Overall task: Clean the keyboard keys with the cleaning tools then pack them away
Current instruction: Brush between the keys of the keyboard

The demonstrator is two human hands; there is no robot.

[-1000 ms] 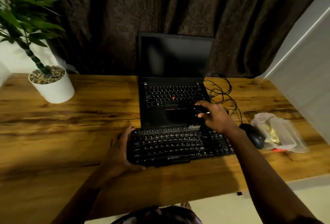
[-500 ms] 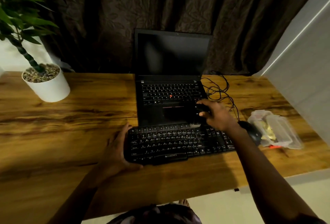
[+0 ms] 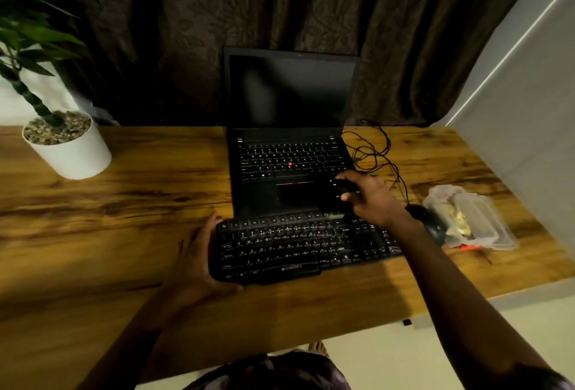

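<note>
Looking down from the head view, I can see a black keyboard (image 3: 305,246) lying on a wooden table (image 3: 124,203), just in front of an open laptop (image 3: 289,156) with a dark screen. The person's left hand (image 3: 199,262) lies against the left end of the keyboard. Its fingers are spread out flat and the thumb runs along the front edge, so I think it is there to stop the keyboard sliding. The right hand (image 3: 370,200) is curled around a small dark brush (image 3: 339,195). The pale tip of the brush points down at the top row of keys, near the right side. It is too blurry to say if the tip touches the keys. I think the keys are in the middle of being brushed. The keyboard looks stiff, flat and light, so it could slip on the smooth wood. Holding it by an end, as the left hand does, seems best. The keys are small and could pop off, so soft strokes are safer. A mouse (image 3: 431,224) sits by the right wrist. Next to it is a clear plastic box (image 3: 476,221), where the tools may go later. A plant in a white pot (image 3: 70,147) stands far off to the left.
</note>
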